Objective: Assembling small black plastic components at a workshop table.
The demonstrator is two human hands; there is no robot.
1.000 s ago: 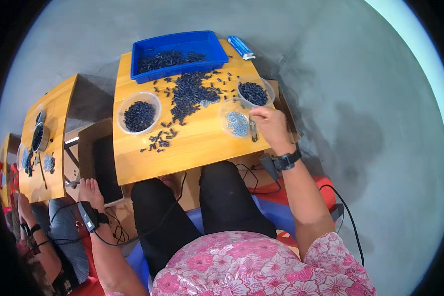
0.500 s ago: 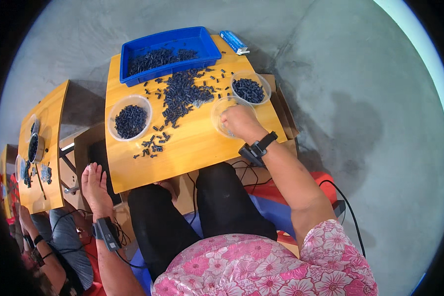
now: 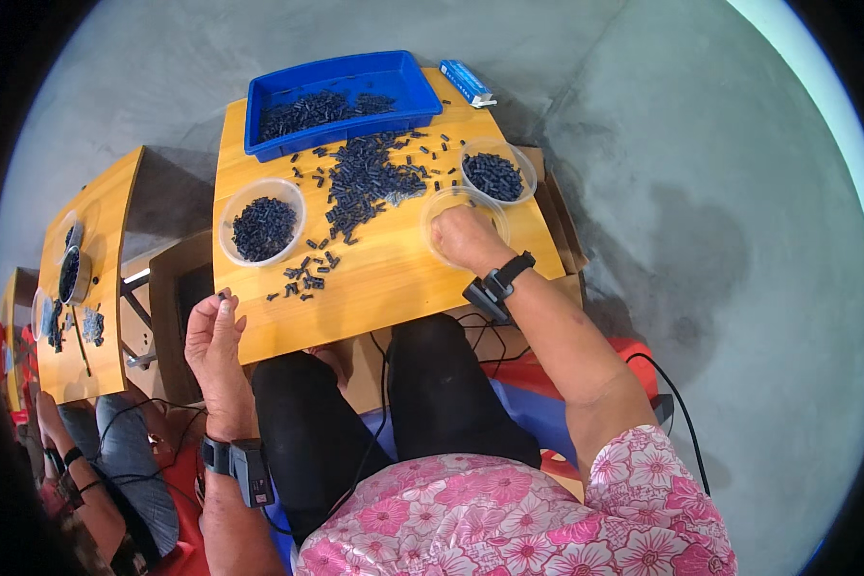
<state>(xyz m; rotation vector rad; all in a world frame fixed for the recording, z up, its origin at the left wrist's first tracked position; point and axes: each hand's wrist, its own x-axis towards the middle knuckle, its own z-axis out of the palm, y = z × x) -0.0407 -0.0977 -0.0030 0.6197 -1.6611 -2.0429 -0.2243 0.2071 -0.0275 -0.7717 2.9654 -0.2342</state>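
Note:
At the table's left front corner, my left hand (image 3: 215, 344) pinches a small black cylindrical part (image 3: 223, 297) between thumb and fingertips. My right hand (image 3: 468, 237) reaches down into a shallow clear round tub (image 3: 500, 213) on the right side; its fingers are curled, and the tips and whatever they hold are hidden. Behind that tub stands another clear tub of black parts (image 3: 492, 178). A third round tub, filled with similar black parts (image 3: 264, 228), sits at the left. Between the tubs lies a loose heap of black parts (image 3: 365, 180), with some greyish bits (image 3: 400, 195) at its right edge.
A blue tray (image 3: 355, 132) with more black parts stands at the table's far side, beside a blue and white box (image 3: 468, 84). Cardboard boxes (image 3: 559, 216) flank the table. To the left, another person sits at a second wooden table (image 3: 106, 278) holding tubs and parts.
My left hand has risen toward the table edge, and its fingers now close on a small black part. My right hand stays in the clear tub. The whole view has shifted slightly.

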